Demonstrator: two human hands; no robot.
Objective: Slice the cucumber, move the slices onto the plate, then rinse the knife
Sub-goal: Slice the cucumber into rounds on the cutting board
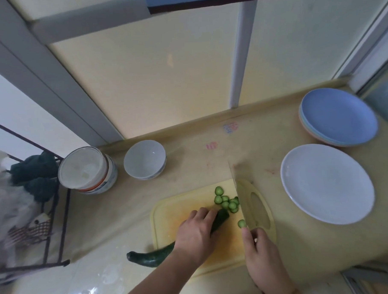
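While slicing goes on, bowls (88, 170) sit far left, clear of the work. Left hand (195, 232) fingers curl over the cucumber (220, 218), pinning it on the board (167, 214); its uncut end overhangs onto the worktop (304, 242). Slices (226, 201) heap by the blade. Right hand (263, 252) grips the knife (241, 200), tip past the board's far edge. White plate (327, 183) lies near right, open path across.
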